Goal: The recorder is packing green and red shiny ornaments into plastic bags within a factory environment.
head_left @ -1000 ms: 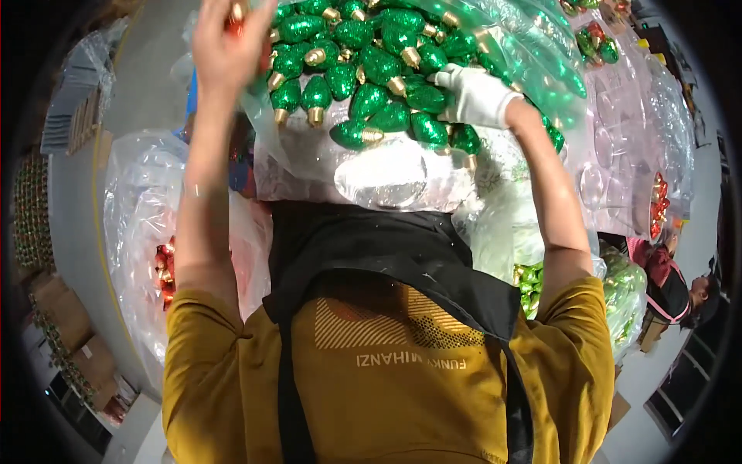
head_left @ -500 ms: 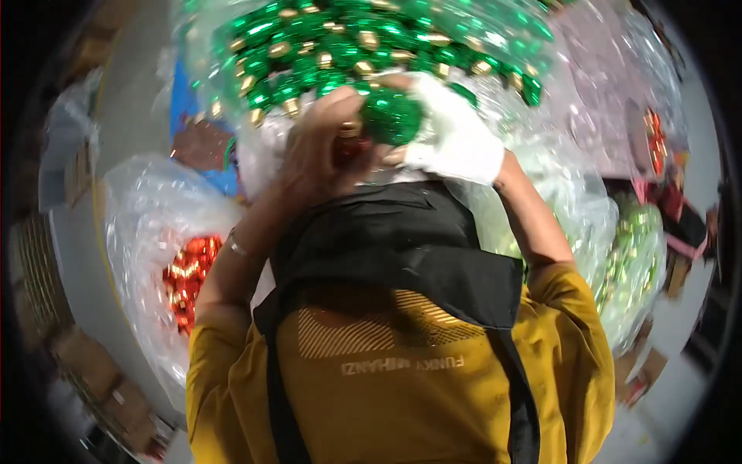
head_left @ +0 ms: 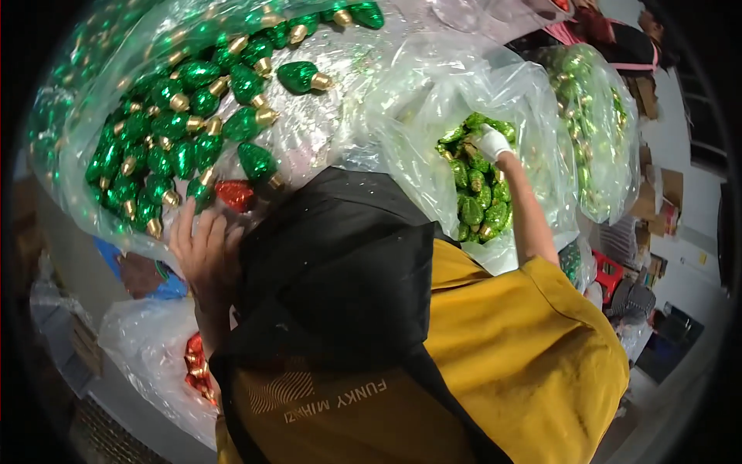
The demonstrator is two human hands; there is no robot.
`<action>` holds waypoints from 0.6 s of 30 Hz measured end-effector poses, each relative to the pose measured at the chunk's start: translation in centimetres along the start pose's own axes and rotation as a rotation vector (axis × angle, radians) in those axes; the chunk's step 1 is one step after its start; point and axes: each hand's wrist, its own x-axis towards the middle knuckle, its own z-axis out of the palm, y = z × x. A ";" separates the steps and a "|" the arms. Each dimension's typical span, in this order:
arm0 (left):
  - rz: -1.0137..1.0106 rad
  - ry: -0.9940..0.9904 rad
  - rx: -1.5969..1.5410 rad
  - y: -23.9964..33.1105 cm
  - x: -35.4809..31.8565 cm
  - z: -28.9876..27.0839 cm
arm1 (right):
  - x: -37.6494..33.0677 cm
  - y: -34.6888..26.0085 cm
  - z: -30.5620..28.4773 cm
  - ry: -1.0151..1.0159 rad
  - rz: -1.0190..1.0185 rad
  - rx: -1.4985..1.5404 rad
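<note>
My bare left hand (head_left: 202, 246) is open at the near edge of a pile of shiny dark green bulb-shaped ornaments (head_left: 184, 155) with gold caps. Its fingers are stretched out, close to one red bulb ornament (head_left: 235, 196) and a dark green one. My right hand (head_left: 491, 145), in a white glove, reaches into a clear plastic bag (head_left: 533, 100) of light green bulb ornaments (head_left: 483, 189). Its fingertips are down among them and partly hidden, so I cannot make out whether they grip one.
Left of me stands a clear bag (head_left: 143, 332) holding red ornaments (head_left: 198, 367). Another bag of light green ornaments (head_left: 583, 127) is at the far right. A single dark green ornament (head_left: 300, 77) lies apart on the glitter-strewn plastic sheet (head_left: 325, 116). Cardboard boxes (head_left: 668, 189) stand beyond.
Both hands were together in front of me at a green ornament and a red one. They have parted, the right going into the light green bag. My view has turned to the right.
</note>
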 end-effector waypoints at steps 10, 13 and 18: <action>0.006 0.036 0.039 -1.2 -0.9 -1.4 | 8.9 8.7 11.9 -0.316 -0.563 -0.101; -0.216 0.108 -0.011 -0.4 -3.8 -4.0 | 0.9 -8.8 -5.3 -0.382 -0.213 -0.260; -0.173 0.163 -0.121 -1.1 -2.9 -1.4 | -10.6 -30.2 -16.8 -0.002 -0.982 0.836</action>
